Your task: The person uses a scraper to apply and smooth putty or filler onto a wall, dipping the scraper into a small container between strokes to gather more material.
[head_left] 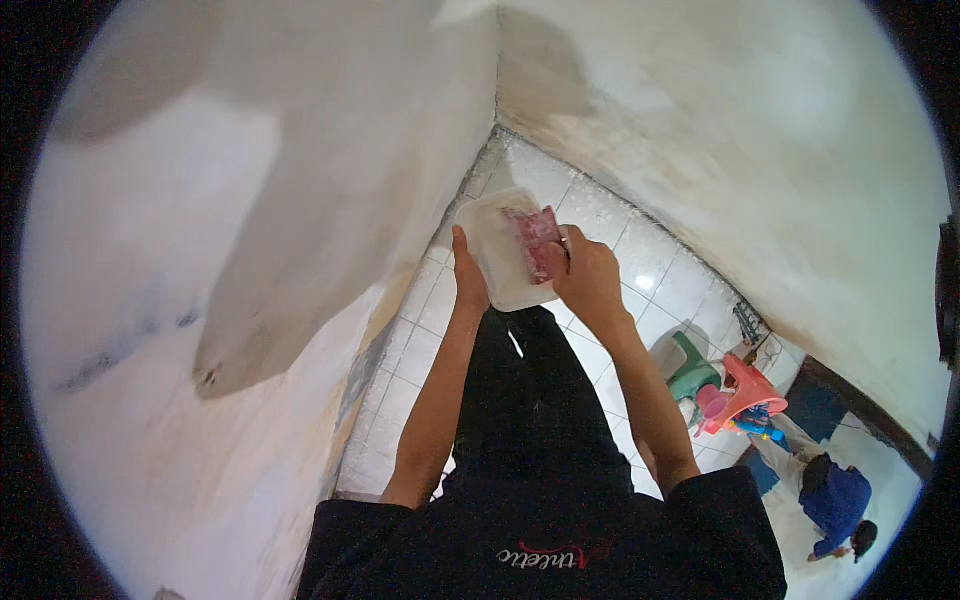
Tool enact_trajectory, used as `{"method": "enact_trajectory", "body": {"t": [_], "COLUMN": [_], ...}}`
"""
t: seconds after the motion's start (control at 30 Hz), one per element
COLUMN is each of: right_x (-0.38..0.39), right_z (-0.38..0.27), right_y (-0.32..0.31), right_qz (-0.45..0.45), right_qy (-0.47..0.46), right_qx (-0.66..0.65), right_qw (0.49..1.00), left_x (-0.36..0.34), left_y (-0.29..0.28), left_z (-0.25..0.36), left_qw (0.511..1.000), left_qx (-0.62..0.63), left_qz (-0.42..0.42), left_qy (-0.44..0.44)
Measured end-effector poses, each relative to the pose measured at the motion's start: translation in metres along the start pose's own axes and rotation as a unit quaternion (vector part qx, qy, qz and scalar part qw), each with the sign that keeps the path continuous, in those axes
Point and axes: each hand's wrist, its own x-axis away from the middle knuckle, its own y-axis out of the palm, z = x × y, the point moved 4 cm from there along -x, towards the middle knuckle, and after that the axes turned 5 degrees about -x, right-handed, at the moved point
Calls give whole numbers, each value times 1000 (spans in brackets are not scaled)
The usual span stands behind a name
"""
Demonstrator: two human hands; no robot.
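A whitish plastic tub (493,262) is held in front of my body, above the tiled floor. My left hand (470,276) grips its left side, with the thumb up along the wall and the other fingers hidden beneath. In my right hand (592,280) is a flat red putty spreader (537,240), smeared with white paste. The spreader lies over the right part of the tub's opening, and my right fingers are closed on its right edge. How much paste is in the tub I cannot tell.
Two patchy plastered walls, left (330,170) and right (720,130), meet in a corner ahead. On the white tiled floor (650,265) to the right stand a green plastic stool (692,368) and a pink one (755,390). Beyond them a person in blue (836,500) bends low.
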Motion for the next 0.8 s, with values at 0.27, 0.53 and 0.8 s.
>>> {"method": "enact_trajectory", "body": {"t": [0.27,0.53,0.8], "right_x": [-48,-67,-76], "right_z": [43,93,121], "right_y": [43,67,79], "right_qz": [5,53,-5], "right_qy": [29,88,173], "right_qx": [-53,-150,-338], "right_qw": [998,983,925], "left_x": [-58,-92,-109], "left_y": [-19,-36,-47], "left_z": [-24,-34,-25], "left_qw": [995,985,989], "left_qx": [-82,-142,-117], "left_qz": [48,100,89], "left_qy": [-14,-11,-10]}}
